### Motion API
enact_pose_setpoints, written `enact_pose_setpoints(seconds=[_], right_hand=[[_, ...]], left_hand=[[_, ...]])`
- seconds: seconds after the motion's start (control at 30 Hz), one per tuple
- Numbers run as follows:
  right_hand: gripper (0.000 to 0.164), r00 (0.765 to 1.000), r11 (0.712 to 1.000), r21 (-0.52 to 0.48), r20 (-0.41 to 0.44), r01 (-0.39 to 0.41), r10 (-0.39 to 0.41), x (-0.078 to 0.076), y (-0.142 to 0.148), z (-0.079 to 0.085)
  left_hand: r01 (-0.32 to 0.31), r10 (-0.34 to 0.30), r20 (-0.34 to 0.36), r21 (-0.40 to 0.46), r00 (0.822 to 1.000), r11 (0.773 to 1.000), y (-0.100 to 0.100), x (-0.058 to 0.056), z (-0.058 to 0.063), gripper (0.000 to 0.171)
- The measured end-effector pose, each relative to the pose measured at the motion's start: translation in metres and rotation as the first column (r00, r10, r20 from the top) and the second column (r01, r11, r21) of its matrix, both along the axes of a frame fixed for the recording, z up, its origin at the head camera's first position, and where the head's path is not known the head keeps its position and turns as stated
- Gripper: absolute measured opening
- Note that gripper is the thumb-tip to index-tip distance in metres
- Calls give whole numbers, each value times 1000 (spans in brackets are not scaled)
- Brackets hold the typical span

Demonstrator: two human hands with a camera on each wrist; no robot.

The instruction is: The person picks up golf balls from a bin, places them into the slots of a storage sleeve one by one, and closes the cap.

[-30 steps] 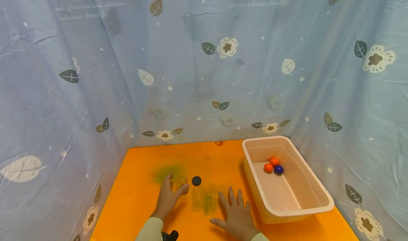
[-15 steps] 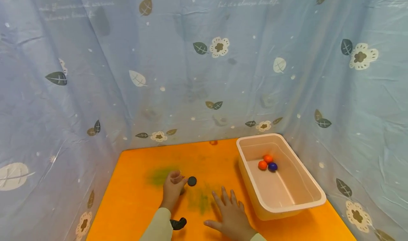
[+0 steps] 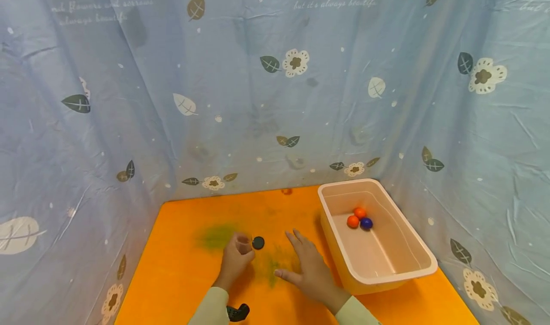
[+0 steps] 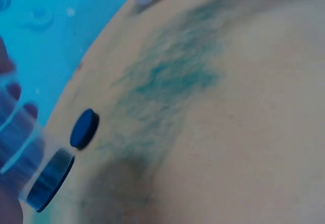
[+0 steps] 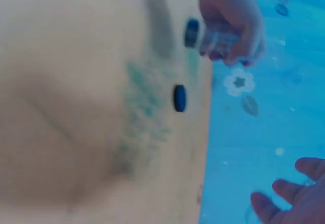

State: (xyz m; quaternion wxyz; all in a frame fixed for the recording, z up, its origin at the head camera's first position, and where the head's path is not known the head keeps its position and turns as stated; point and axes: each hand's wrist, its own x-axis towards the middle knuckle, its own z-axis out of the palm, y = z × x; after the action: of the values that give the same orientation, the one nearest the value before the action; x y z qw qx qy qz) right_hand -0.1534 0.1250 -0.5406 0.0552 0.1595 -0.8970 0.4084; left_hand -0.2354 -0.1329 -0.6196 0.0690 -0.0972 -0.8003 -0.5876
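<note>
- The head view is evenly lit; faint sheen is caught by the floral-print curtain (image 3: 485,134) at 3 o'clock.
- Both wrist views are blue-tinted and blurred.
- Soft shadows are cast on the tabletop (image 4: 254,132): 7 o'clock, left wrist; 8 o'clock, right wrist.

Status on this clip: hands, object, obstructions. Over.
Left hand grips clear container. Right hand holds nothing, fingers extended. Black disc lies apart from container, nothing visible between them.
</note>
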Motion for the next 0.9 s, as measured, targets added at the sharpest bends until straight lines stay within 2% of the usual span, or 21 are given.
enact_pose_setpoints(seconds=[0.07, 0.17, 0.27, 0.4, 0.53, 0.63, 0.77, 0.9], right_hand=[[95, 1000, 993, -113, 12, -18, 19, -6, 5, 9], [95, 1000, 975, -220, 1, -18, 19, -16, 15, 22], [95, 1000, 968, -252, -28, 7, -14, -26, 26, 35], [94, 997, 960, -272, -26, 60, -69, -40, 45, 50], [92, 995, 943, -318, 13, 97, -98, -56, 67, 64], [89, 995, 935, -339, 39, 102, -94, -69, 84, 73], [88, 991, 942, -310, 76, 131, -113, -89, 107, 80], [89, 981, 947, -263, 115, 184, -159, -108, 130, 77]], left_hand=[[83, -83, 12, -9, 996, 996, 1, 8, 7, 29], [203, -203, 43, 0, 978, 979, 6, 21, 16, 28], [287, -288, 33, 34, 957, 957, 14, 34, 26, 29], [374, -371, -44, 97, 928, 922, 25, 49, 42, 33], [413, -402, -108, 105, 909, 905, 33, 62, 57, 29], [426, -415, -108, 114, 903, 897, 37, 71, 66, 24], [448, -434, -119, 142, 893, 883, 40, 81, 76, 23], [479, -454, -174, 149, 874, 865, 42, 89, 84, 23]])
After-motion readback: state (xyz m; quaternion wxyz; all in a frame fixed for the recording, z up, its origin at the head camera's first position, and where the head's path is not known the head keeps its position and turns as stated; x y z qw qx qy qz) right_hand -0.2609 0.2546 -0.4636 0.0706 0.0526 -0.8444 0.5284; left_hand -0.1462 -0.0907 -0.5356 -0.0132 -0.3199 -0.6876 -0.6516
